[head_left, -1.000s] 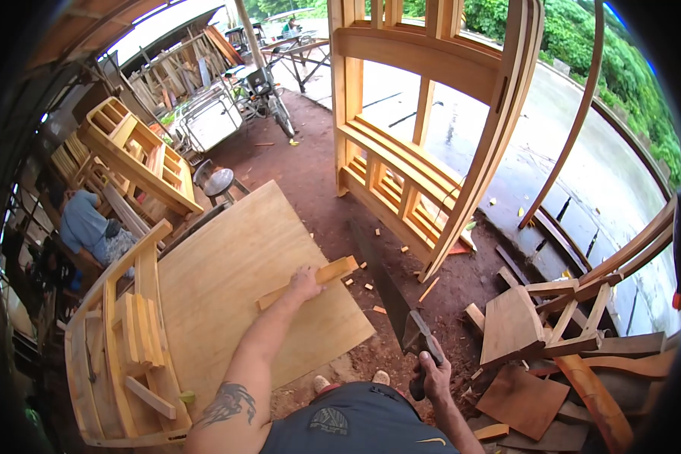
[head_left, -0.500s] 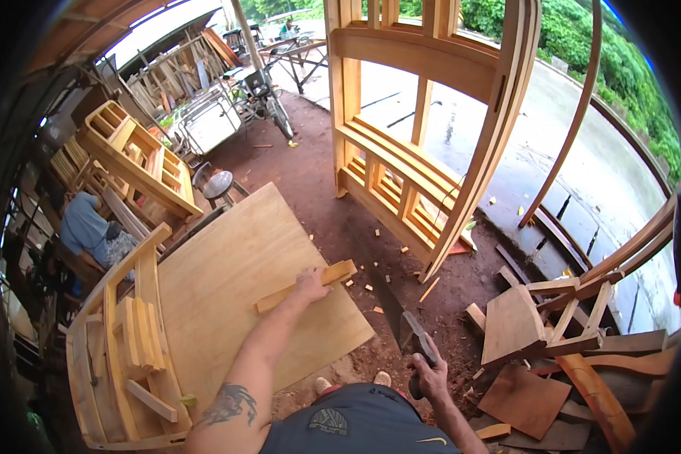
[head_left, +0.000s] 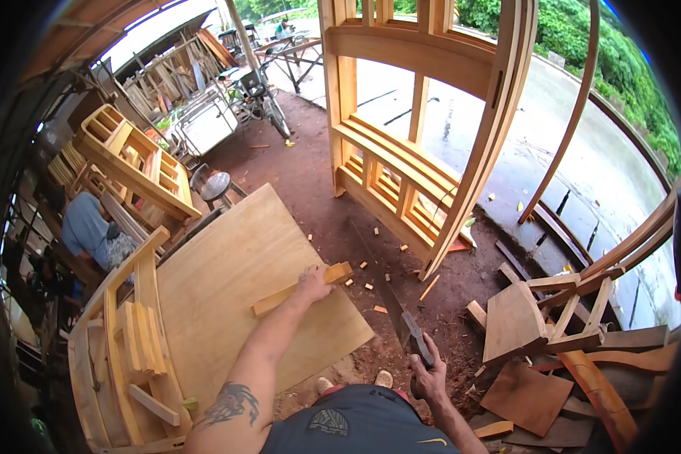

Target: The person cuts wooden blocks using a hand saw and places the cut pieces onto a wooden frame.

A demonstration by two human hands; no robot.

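On the plywood sheet (head_left: 227, 250), my left hand (head_left: 312, 284) grips a short wooden piece (head_left: 280, 298) from above, near its right end. That end reaches close to the sheet's right edge. My right hand (head_left: 430, 372) is wrapped round the handle of a handsaw (head_left: 402, 321), to the right of the sheet. The saw's blade points forward and slightly left over the dirt floor, apart from the wooden piece. Small wood offcuts (head_left: 368, 286) lie on the ground near the blade.
A tall wooden frame (head_left: 412, 47) stands ahead. Wood scraps (head_left: 526, 397) and a wooden chair-like piece (head_left: 511, 325) lie at right. A curved frame (head_left: 113, 363) is at left, with a seated person (head_left: 87, 227) beyond. A round stool (head_left: 214, 185) stands behind the sheet.
The saw blade has turned and now shows narrower, edge-on, with my right hand rotated slightly. My left hand stays on the wooden piece, which has hardly moved.
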